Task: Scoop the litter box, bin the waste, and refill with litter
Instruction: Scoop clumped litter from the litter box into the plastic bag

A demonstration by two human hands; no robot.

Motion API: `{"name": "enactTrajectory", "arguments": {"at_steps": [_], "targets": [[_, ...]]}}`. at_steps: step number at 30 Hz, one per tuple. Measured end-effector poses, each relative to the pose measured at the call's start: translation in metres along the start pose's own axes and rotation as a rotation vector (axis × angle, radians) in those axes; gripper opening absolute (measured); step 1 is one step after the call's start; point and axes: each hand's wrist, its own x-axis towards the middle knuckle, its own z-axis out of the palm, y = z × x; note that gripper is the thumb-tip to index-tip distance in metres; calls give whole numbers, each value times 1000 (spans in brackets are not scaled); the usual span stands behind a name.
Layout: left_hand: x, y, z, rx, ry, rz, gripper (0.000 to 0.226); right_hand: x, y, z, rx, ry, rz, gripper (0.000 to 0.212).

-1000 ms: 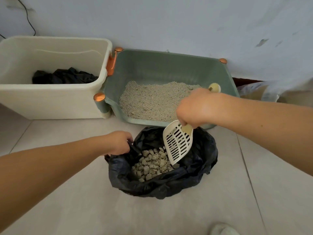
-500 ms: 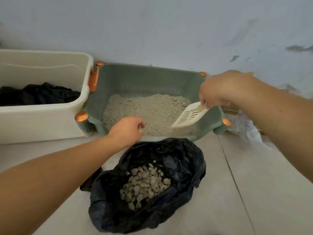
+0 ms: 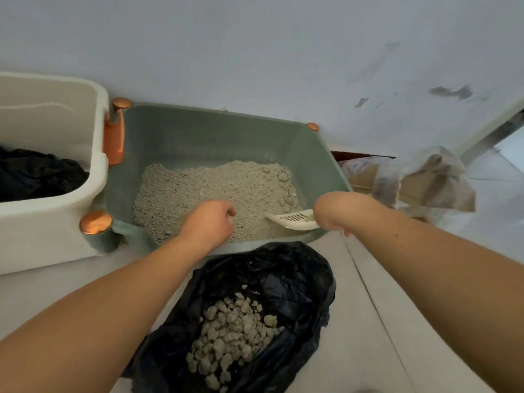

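Note:
The green litter box [image 3: 198,131] stands against the wall with grey litter [image 3: 215,191] piled in its middle. A cream slotted scoop [image 3: 292,219] lies low in the box's front right corner, its tip in the litter, and my right hand [image 3: 331,214] is shut on its handle. My left hand [image 3: 209,222] hovers loosely curled over the front rim, holding nothing. In front of the box an open black bag [image 3: 283,279] sits on the floor with a heap of grey clumps [image 3: 232,327] inside.
A cream bin [image 3: 56,231] with black plastic inside stands touching the box's left side. A clear bag over brown packaging [image 3: 411,177] lies right of the box. Pale floor tiles [image 3: 377,321] stretch to the right of the bag.
My right hand carried the scoop from over the black bag back into the litter box and lowered it into the litter. My left hand let go of the bag rim and moved up to the box.

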Motion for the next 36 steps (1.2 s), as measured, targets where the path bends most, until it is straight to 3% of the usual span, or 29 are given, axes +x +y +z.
{"name": "enactTrajectory", "arguments": {"at_steps": [13,20,27,32,36], "targets": [[8,5,32,11,-43,67,25,55,-20,43,397,66,158,35],[8,-6,39,6,-54,83,26,64,-27,49,585,274,186,33],[10,-10,43,-5,-34,75,26,84,-28,29,611,189,214,38],[11,-12,46,-26,-28,71,26,89,-30,28,487,90,169,35],[11,-11,47,-20,-26,65,26,90,-32,31,467,111,157,30]]}}
